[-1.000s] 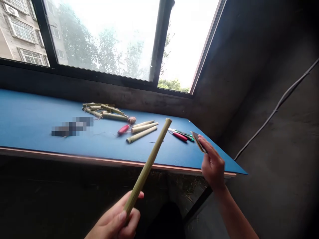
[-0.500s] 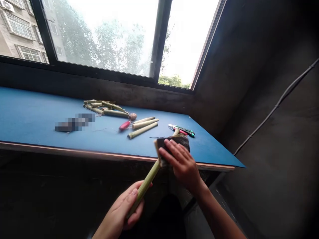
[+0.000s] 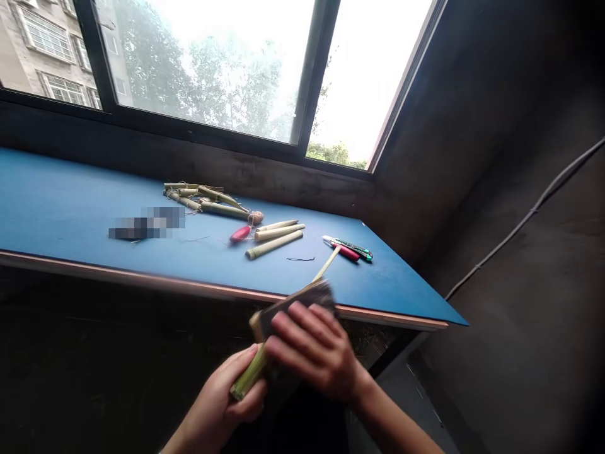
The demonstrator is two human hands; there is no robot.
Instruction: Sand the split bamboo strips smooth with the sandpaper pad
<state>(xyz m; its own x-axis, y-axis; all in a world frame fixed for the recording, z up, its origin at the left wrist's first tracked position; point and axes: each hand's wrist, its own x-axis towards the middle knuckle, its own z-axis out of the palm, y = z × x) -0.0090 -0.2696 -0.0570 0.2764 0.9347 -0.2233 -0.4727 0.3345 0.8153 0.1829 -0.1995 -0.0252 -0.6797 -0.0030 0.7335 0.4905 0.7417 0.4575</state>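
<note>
My left hand [image 3: 231, 391] is closed around the lower part of a green bamboo stick [image 3: 250, 375], which slants up and away from me toward the table. Folded over the stick is a dark sheet that looks like sandpaper [image 3: 295, 302], with a pale underside at its edge. The fingers of my right hand [image 3: 316, 353] lie over this sheet, pressing it round the stick close to my left hand; the thumb is hidden. Beyond the sheet, the pale far end of the stick shows above the blue table.
On the blue table [image 3: 212, 261] lie several cut bamboo pieces [image 3: 276, 244], a tied bamboo bundle [image 3: 217, 208], a red object [image 3: 240, 234] with a ball of twine [image 3: 256, 217], a green-black utility knife [image 3: 354, 248], a red-handled tool [image 3: 346, 253] and a thin dark strand [image 3: 300, 259]. One area is pixelated.
My right hand and the sandpaper have slid down the stick toward my left hand, uncovering its pale far end. The view has shifted slightly.
</note>
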